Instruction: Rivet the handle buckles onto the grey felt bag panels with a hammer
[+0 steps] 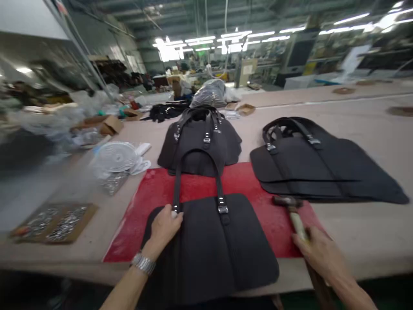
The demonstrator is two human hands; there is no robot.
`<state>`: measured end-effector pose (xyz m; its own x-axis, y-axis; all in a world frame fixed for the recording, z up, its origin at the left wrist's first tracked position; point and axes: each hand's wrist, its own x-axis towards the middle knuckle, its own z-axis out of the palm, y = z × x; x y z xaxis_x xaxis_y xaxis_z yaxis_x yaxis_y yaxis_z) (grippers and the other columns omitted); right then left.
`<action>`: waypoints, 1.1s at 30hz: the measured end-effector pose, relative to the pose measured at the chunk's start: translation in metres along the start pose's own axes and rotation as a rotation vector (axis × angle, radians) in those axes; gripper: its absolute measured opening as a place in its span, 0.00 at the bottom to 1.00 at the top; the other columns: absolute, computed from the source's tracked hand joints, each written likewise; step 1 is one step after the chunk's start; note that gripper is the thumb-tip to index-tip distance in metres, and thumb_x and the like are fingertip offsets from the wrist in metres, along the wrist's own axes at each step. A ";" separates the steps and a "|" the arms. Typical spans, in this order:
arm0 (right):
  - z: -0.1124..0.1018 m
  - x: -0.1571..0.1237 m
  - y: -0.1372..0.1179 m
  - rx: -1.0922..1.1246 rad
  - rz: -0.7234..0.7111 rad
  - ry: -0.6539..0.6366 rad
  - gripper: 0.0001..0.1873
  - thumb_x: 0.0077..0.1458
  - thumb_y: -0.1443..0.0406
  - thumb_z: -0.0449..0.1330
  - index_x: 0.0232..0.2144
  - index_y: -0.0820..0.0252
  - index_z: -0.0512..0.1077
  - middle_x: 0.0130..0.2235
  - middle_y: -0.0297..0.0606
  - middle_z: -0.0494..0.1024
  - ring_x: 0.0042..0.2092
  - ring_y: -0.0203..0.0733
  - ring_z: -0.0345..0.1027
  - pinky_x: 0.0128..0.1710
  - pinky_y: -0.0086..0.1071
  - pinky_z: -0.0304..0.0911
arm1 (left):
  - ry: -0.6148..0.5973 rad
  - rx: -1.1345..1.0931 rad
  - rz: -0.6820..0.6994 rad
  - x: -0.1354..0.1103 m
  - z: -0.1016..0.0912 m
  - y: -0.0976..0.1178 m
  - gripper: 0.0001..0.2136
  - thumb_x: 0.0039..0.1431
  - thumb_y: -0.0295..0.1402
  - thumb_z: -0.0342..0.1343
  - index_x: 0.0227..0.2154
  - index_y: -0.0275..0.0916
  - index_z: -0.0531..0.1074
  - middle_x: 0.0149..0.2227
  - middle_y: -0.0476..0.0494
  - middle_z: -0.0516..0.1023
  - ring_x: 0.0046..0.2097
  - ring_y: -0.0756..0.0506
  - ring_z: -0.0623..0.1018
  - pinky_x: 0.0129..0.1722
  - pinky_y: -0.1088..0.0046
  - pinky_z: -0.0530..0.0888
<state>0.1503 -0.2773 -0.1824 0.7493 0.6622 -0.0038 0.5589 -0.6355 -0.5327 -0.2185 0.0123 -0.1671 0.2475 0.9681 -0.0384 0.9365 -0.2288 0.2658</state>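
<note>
A flat black bag panel (203, 245) with a looped handle (198, 151) lies on a red mat (240, 177) at the table's front edge. My left hand (164, 226), with a metal watch at its wrist, is closed on the foot of the handle's left strap and hides most of the metal fitting there. On the right strap the silver buckle (223, 206) shows uncovered. My right hand (319, 254) is wrapped round the handle of a hammer (297, 219), whose head is above the mat's right side, apart from the panel.
More black bag panels with handles are piled behind the mat (200, 150) and at right (309, 161). A cardboard tray (61, 224) of small metal parts lies at left, near a white fan (116, 157). Boxes (103, 125) and plastic wrapping stand farther back.
</note>
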 end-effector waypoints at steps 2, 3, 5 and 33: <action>-0.007 -0.010 0.002 0.133 0.111 -0.070 0.14 0.52 0.56 0.61 0.27 0.59 0.63 0.27 0.40 0.70 0.28 0.41 0.64 0.27 0.33 0.60 | -0.007 -0.005 0.051 0.007 0.005 0.007 0.12 0.58 0.45 0.52 0.31 0.41 0.63 0.32 0.42 0.75 0.35 0.39 0.76 0.30 0.68 0.61; -0.006 -0.013 -0.003 0.303 0.181 -0.136 0.14 0.52 0.56 0.61 0.29 0.58 0.62 0.26 0.38 0.69 0.26 0.39 0.63 0.25 0.32 0.60 | -0.009 -0.017 0.077 0.009 0.004 0.011 0.13 0.58 0.46 0.52 0.31 0.41 0.64 0.31 0.42 0.75 0.35 0.39 0.76 0.30 0.68 0.62; -0.003 -0.020 -0.017 0.711 0.305 -0.279 0.17 0.52 0.55 0.61 0.34 0.58 0.61 0.27 0.34 0.69 0.24 0.36 0.62 0.23 0.29 0.60 | -0.008 -0.053 0.110 0.011 0.000 0.015 0.14 0.57 0.48 0.52 0.31 0.41 0.64 0.31 0.41 0.75 0.35 0.38 0.76 0.31 0.68 0.62; 0.018 -0.036 -0.036 1.329 0.560 -0.410 0.25 0.56 0.55 0.63 0.52 0.55 0.63 0.28 0.31 0.67 0.18 0.30 0.57 0.13 0.22 0.58 | -0.287 -1.546 0.186 -0.017 0.069 0.143 0.18 0.56 0.39 0.64 0.44 0.34 0.68 0.40 0.38 0.79 0.41 0.42 0.81 0.47 0.61 0.77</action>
<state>0.0971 -0.2712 -0.1782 0.4762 0.6671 -0.5729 -0.6496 -0.1722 -0.7405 -0.0711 -0.0436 -0.1949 0.5298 0.8479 -0.0207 -0.2133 0.1569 0.9643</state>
